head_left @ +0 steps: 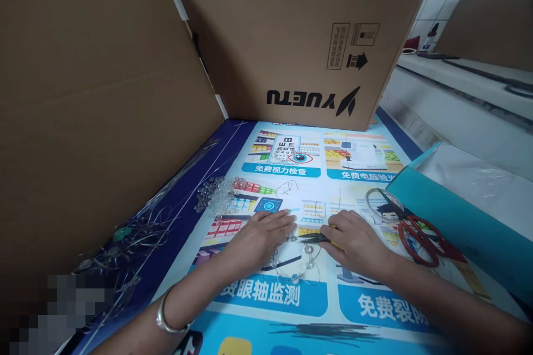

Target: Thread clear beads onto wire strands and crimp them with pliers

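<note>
My right hand [353, 236] is closed around small pliers with a yellow handle, and their dark jaws [310, 238] point left. Across from them, my left hand [268, 227] pinches one end of a beaded wire [310, 249], right by the tips of the jaws. The wire curves in a loop below the hands, with several clear round beads along it. Its far left part is partly hidden by my left hand. A silver bangle [162, 313] circles my left wrist.
A pile of clear beads [220, 195] lies left of the hands. Red-handled scissors [416, 233] and a roll of tape [370, 202] lie at right beside a teal box [470, 227]. Cut wires [327, 331] lie in front. Cardboard panels [291, 28] stand behind and left; tangled wires [137, 233] lie along the left.
</note>
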A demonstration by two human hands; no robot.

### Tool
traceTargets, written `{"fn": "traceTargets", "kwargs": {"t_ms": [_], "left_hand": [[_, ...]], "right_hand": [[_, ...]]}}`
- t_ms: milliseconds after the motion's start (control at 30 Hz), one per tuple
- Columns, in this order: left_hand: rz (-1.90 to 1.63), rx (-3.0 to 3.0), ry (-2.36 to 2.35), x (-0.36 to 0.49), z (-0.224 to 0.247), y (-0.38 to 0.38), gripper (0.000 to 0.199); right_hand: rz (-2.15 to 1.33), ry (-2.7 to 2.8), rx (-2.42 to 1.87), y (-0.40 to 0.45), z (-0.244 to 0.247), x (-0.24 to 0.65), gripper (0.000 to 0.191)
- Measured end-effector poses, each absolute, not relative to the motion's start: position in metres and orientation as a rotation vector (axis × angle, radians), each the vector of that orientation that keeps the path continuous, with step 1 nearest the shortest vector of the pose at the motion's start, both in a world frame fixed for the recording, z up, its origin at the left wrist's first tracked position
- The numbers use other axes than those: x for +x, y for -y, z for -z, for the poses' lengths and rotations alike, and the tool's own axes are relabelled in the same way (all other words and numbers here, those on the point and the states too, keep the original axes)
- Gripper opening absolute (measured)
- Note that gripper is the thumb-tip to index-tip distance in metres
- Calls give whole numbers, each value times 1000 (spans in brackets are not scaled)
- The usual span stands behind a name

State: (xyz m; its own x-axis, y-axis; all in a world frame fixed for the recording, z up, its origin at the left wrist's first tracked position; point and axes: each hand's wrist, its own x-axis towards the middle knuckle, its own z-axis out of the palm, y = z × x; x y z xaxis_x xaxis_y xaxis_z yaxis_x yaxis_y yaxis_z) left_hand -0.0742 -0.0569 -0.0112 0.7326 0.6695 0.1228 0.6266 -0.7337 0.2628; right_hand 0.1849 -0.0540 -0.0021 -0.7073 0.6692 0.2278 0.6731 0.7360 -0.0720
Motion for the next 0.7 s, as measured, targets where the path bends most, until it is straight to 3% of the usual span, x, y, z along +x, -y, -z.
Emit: {"fn": "traceTargets", "kwargs": {"t_ms": [700], "left_hand": [[-464,2645,-1156,-72,6,65,44]], "right_hand": [[-9,2479,-1203,38,1,202,27]]}}
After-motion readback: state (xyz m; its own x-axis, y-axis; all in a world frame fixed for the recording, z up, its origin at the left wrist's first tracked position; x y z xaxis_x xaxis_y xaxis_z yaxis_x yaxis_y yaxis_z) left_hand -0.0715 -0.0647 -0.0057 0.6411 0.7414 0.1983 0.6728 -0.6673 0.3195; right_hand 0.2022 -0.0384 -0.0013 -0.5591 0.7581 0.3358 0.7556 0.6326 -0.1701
